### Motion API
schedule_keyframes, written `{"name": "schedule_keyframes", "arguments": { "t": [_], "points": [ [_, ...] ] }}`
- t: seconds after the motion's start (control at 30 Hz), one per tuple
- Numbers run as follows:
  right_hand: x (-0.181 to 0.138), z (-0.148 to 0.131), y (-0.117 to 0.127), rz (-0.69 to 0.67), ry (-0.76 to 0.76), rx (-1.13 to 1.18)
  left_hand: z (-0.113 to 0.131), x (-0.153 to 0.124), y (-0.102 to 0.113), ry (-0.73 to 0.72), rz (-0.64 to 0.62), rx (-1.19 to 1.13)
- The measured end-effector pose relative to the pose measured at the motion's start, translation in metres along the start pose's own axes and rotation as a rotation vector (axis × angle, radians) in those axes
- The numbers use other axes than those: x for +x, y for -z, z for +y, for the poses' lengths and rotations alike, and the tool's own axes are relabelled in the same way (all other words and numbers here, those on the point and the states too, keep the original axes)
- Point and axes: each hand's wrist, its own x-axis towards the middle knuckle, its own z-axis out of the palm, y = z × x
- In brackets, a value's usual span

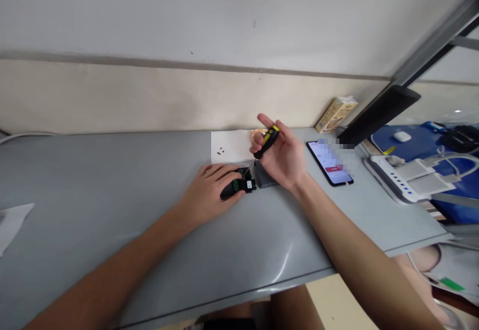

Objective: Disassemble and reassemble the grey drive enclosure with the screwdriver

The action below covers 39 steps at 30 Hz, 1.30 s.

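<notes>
Your right grip [282,158] pinched the light screwdriver [267,141] by its handle; your left grip [209,195] pressed the black gadget [237,189] at 12 o'clock.

The left hand [208,194] lay palm down, fingers curved forward and pressing downward, with the left forearm [112,270] angling in from lower left. The right hand [281,154] was raised on its side, fingers curled and thumb extended, above the right forearm [359,250].
</notes>
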Motion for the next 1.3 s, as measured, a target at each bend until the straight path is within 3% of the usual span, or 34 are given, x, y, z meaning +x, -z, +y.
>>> {"name": "schedule_keyframes", "arguments": {
  "t": [0.17,0.43,0.6,0.77,1.0,1.3],
  "points": [
    [-0.001,0.003,0.001,0.081,0.066,0.006,-0.001,0.000,0.000,-0.008,-0.008,0.012],
    [-0.001,0.016,0.000,0.156,0.300,-0.343,-0.002,-0.001,-0.001,-0.013,-0.018,0.030],
    [0.001,0.012,0.004,0.040,0.296,-0.425,0.000,0.000,0.001,0.013,-0.029,0.014],
    [-0.005,0.008,-0.001,0.005,0.191,-0.263,-0.001,0.000,0.002,0.014,-0.043,0.005],
    [-0.004,0.000,-0.009,0.051,0.063,-0.170,-0.001,0.001,0.003,0.019,-0.047,0.005],
    [-0.006,0.005,-0.008,0.188,0.145,-0.307,0.000,0.001,0.003,0.009,-0.034,0.001]
  ]
}}
